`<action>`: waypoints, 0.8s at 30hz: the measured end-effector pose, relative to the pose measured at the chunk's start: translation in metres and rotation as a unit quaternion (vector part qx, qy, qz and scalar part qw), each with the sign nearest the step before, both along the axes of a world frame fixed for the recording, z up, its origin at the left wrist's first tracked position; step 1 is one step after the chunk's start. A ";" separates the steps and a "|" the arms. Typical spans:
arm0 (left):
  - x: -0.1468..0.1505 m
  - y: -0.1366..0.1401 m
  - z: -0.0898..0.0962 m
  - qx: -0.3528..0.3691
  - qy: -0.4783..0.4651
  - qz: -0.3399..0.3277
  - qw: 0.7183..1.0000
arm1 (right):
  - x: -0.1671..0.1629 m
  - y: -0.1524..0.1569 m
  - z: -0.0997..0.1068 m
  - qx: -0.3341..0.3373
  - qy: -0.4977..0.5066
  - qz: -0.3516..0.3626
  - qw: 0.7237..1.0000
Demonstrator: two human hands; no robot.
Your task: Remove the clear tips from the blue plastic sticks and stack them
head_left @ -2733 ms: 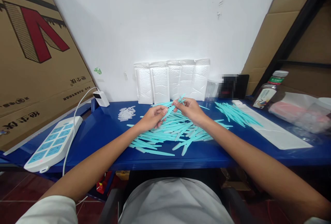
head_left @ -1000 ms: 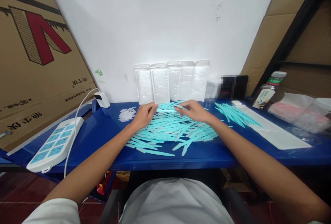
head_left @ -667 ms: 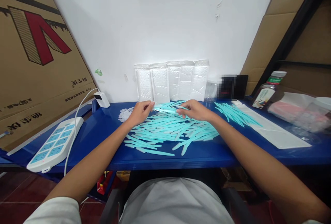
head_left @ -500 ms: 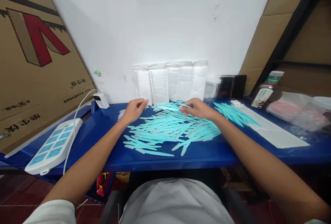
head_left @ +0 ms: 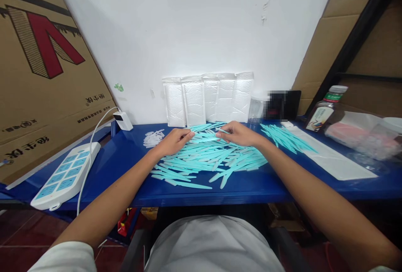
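Turquoise eyebrow razors (head_left: 194,161) lie in a wide, loose pile on the blue table. Above the back of the pile, my right hand (head_left: 236,133) pinches one eyebrow razor (head_left: 205,139) that points to the left. My left hand (head_left: 176,141) is closed at the other end of that razor, thumb against fingers; whatever small thing is between its fingertips is hidden. Just left of my left hand is a small heap of translucent whitish pieces (head_left: 153,138), which look like blade caps. More turquoise razors (head_left: 284,138) form a separate, neater pile at the right.
White padded mailers (head_left: 194,102) lean on the wall behind the pile. A power strip (head_left: 64,175) with a white cable lies at left, near a large carton (head_left: 47,108). At right are a white strip (head_left: 339,159), a bottle (head_left: 323,110), a clear jar (head_left: 256,110) and plastic bags (head_left: 361,138).
My left hand has moved right and slightly down to the end of the razor in my right hand. The whitish heap is now more exposed. My right hand has hardly moved.
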State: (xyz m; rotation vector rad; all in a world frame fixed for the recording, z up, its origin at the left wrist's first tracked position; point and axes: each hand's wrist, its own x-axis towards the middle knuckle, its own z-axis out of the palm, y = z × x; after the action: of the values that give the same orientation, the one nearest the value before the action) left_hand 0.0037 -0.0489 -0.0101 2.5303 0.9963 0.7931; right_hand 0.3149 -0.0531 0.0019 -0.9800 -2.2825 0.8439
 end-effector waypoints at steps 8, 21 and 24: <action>-0.006 -0.003 0.012 -0.099 -0.058 -0.011 0.993 | 0.010 -0.001 0.009 -0.025 -0.002 0.011 1.000; -0.090 0.044 0.016 0.049 0.269 0.357 0.893 | 0.143 0.034 0.019 0.081 -0.186 -0.361 0.910; -0.096 0.051 0.009 0.024 0.313 0.382 0.869 | 0.174 0.033 0.017 0.028 -0.215 -0.405 0.888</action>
State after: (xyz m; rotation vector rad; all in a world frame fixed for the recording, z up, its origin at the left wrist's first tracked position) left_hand -0.0926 0.0021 -0.0013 2.4362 2.2902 0.1045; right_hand 0.4889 -0.0197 0.0189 -2.0344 -1.8764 0.2017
